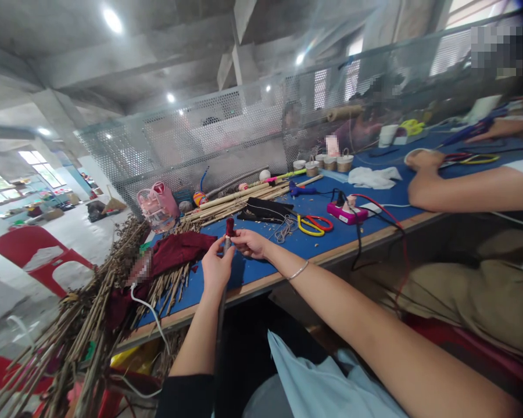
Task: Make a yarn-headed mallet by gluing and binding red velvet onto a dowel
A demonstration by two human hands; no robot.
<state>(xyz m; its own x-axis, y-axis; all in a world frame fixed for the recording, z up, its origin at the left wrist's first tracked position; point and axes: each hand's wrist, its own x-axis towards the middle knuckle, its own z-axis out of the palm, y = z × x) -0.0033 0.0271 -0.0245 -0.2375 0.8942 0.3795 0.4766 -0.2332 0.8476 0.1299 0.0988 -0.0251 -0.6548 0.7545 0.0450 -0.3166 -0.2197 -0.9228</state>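
Upright over the front of the table stands a thin greyish stick (226,246) with a dark red wrapped tip (230,227). My left hand (216,264) is closed around the stick just below that tip, and the shaft runs down past my forearm. From the right, my right hand (251,243) pinches at the lower edge of the red tip; its fingertips partly hide the spot. Left of my hands lies a dark red cloth (181,248) on the table. Scissors with yellow and red handles (316,224) lie beyond my right hand, beside tangled grey string (284,231).
Bundled dry sticks (81,319) overhang the table's left end. Behind my hands are pale sticks (248,194), a black cloth (265,209), a blue glue gun (302,189) and a purple power strip (346,213) with cords. A co-worker's arm (466,188) rests at right.
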